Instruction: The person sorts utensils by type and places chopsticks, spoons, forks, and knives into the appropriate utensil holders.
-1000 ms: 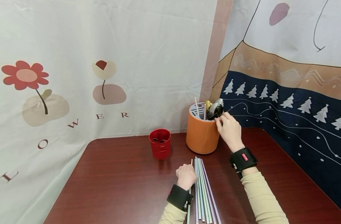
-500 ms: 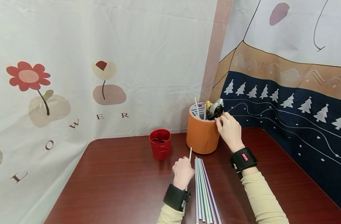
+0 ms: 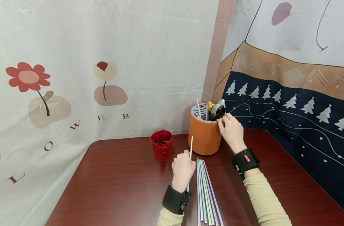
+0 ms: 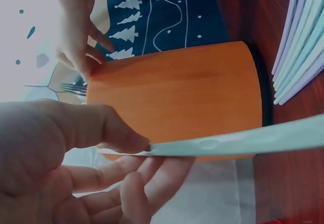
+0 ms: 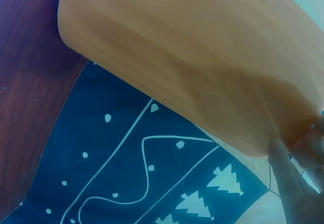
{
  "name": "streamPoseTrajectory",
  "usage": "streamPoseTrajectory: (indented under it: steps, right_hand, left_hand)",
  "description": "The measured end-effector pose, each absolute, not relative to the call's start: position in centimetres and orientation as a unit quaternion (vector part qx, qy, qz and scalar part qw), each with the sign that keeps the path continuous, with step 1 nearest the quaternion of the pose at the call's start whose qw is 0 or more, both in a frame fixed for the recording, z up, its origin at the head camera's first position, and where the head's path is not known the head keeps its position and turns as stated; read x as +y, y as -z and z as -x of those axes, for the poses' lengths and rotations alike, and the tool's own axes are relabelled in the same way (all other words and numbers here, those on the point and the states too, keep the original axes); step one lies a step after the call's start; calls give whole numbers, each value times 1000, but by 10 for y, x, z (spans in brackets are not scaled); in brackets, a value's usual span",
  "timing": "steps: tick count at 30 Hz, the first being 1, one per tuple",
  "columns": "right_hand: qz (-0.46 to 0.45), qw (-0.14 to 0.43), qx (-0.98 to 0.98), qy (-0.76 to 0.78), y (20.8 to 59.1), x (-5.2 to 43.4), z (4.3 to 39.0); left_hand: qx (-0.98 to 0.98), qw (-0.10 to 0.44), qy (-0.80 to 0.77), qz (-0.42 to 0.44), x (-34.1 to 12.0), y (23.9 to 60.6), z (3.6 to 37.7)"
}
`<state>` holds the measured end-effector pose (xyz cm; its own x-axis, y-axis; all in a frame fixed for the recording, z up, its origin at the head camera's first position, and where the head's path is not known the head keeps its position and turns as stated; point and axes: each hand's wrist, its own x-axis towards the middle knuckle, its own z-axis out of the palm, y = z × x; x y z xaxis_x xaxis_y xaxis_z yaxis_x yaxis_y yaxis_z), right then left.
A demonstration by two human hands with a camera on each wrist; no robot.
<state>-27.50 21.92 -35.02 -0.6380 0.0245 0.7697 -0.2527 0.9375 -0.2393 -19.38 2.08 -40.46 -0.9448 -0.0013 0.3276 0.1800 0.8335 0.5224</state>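
My left hand [image 3: 183, 169] pinches a pale straw [image 3: 191, 146] between thumb and fingers, above the table just left of a bundle of pastel straws [image 3: 205, 191]. In the left wrist view the pinched straw [image 4: 238, 142] passes in front of an orange utensil holder [image 3: 203, 138]. My right hand [image 3: 232, 131] grips the right side of that holder's rim; part of its fingers is hidden in the right wrist view. Two straws [image 3: 198, 108] stand in the slotted top of the holder. Beside them are gold, silver and black spoons [image 3: 218, 110].
A small red bucket [image 3: 162, 152] stands left of the holder, with thin items inside that are hard to make out. The dark wooden table [image 3: 118, 188] meets a white printed cloth [image 3: 160, 62] behind and a navy tree-patterned cloth [image 3: 290, 125] at right.
My left hand has lifted the straw off the table and moved forward and slightly left, the straw's tip now rising before the holder. The right hand has stayed at the rim.
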Motion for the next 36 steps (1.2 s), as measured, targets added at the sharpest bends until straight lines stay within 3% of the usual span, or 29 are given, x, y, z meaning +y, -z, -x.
streamPoseTrajectory:
  steps: [6, 36]
  right_hand:
    - [-75, 437, -882, -162, 350, 219, 275]
    - [-75, 439, -880, -162, 353, 221, 276]
  left_hand:
    - [-928, 213, 301, 60, 19, 399, 193]
    - [-833, 350, 413, 114, 13, 380, 184]
